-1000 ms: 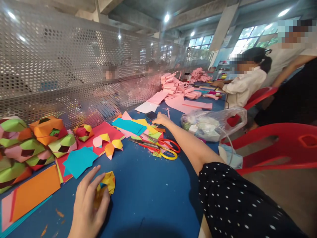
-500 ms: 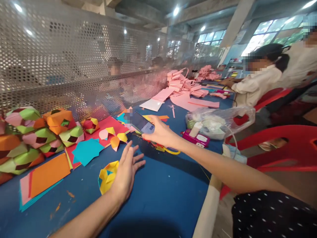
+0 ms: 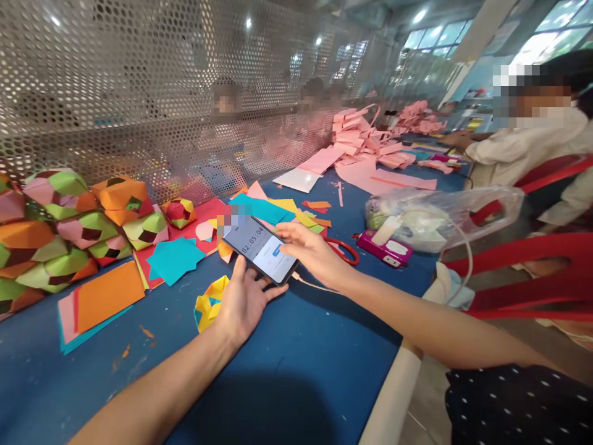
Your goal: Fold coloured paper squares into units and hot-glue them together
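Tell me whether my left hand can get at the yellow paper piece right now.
Probably yes: the yellow paper piece lies right beside your left hand, and nothing seems to stand between them. The hand is at the phone's lower edge, though, so it would likely have to draw back first.

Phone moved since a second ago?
Yes. Judged against the white sheet, the phone has come down and left in the view, away from the sheet, with the right hand on it.
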`<state>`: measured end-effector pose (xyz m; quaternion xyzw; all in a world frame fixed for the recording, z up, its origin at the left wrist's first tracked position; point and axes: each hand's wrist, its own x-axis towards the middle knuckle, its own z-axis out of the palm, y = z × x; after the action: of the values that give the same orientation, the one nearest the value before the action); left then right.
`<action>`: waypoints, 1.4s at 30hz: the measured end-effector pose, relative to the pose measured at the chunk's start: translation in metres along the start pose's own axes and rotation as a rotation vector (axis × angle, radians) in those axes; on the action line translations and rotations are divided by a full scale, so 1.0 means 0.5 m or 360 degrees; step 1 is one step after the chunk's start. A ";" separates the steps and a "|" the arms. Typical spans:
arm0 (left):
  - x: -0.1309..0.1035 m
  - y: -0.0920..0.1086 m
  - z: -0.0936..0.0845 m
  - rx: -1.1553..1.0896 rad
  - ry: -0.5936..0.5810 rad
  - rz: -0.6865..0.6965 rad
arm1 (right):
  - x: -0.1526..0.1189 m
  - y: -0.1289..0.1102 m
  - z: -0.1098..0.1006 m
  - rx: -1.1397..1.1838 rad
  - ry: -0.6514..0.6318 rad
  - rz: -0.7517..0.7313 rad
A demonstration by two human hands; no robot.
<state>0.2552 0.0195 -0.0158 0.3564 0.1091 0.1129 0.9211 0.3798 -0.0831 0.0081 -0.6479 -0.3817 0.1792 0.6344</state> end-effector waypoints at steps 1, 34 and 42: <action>-0.001 -0.001 0.001 0.0008 -0.0016 -0.0005 | 0.000 0.001 -0.002 0.0024 0.0012 0.0016; 0.005 -0.011 -0.017 0.0147 -0.0271 -0.0224 | 0.000 -0.002 -0.012 0.0766 -0.0077 0.0307; 0.004 -0.009 -0.013 0.0188 -0.0321 -0.0219 | 0.000 -0.023 -0.024 0.0622 -0.0102 0.0224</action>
<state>0.2558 0.0211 -0.0240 0.4113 0.0465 0.0064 0.9103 0.3853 -0.0926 0.0205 -0.5315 -0.3135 0.3143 0.7214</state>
